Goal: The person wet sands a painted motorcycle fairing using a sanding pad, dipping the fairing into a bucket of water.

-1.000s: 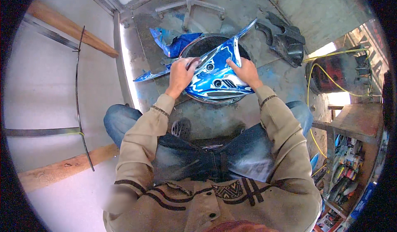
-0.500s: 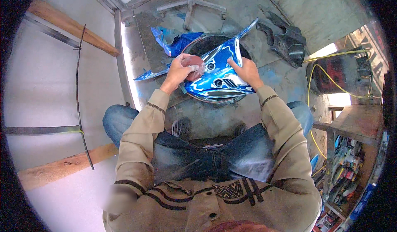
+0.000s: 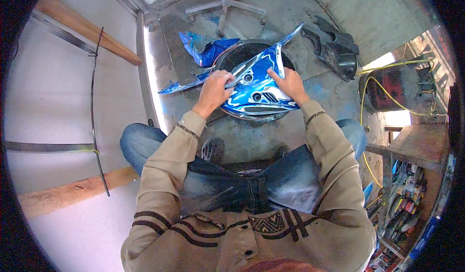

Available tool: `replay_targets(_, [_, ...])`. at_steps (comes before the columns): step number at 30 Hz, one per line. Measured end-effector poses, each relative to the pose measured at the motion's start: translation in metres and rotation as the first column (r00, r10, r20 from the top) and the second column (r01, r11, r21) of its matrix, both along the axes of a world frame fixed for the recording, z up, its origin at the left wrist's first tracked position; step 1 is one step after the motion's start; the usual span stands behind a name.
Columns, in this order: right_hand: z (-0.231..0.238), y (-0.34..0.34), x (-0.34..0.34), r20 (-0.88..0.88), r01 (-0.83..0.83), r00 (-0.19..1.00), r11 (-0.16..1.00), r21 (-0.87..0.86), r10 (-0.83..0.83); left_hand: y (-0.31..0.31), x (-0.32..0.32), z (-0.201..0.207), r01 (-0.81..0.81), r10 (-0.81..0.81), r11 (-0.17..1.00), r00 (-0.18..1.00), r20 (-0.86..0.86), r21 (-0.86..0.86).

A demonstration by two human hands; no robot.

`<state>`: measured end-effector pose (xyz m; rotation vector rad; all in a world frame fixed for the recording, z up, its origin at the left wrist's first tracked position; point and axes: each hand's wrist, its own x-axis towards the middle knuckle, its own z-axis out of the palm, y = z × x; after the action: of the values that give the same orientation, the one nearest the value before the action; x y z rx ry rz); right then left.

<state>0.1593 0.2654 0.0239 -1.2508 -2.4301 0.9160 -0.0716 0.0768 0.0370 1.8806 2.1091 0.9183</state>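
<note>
A glossy blue, white and black vehicle fairing panel (image 3: 265,76) lies across the top of a round dark tub (image 3: 242,53). My right hand (image 3: 290,84) grips its right side, thumb on the painted face, other fingers hidden underneath. At the panel's left edge, my left hand (image 3: 216,91) is closed with its back up. Its fingers are curled around a sanding disc (image 3: 231,84), of which only a thin greyish edge shows. Behind my left hand, a narrow blue pointed piece (image 3: 180,86) sticks out to the left.
Another blue panel (image 3: 215,53) rests behind the tub's left side. Black moulded parts (image 3: 339,51) lie on the floor to the right. A wheeled stand base (image 3: 224,3) is at the back. A yellow hose (image 3: 364,102) runs past a dark tank (image 3: 395,88) and a cluttered shelf (image 3: 409,189).
My left hand has turned over and moved slightly right and down, so the disc's reddish face no longer shows. My right hand and the panel have stayed nearly still.
</note>
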Motion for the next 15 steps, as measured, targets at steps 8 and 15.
replay_targets(8, [-0.009, 0.006, 0.001, 0.008, -0.011, 1.0, 1.0, 0.0, 0.011, -0.007, 0.02, -0.019, 0.083, -0.089, 0.996, 0.986, -0.14, -0.045])
replay_targets(15, [-0.01, 0.005, 0.002, -0.03, 0.003, 1.0, 0.999, -0.033, -0.004, -0.007, 0.014, -0.014, 0.061, -0.09, 0.988, 0.973, -0.213, -0.14])
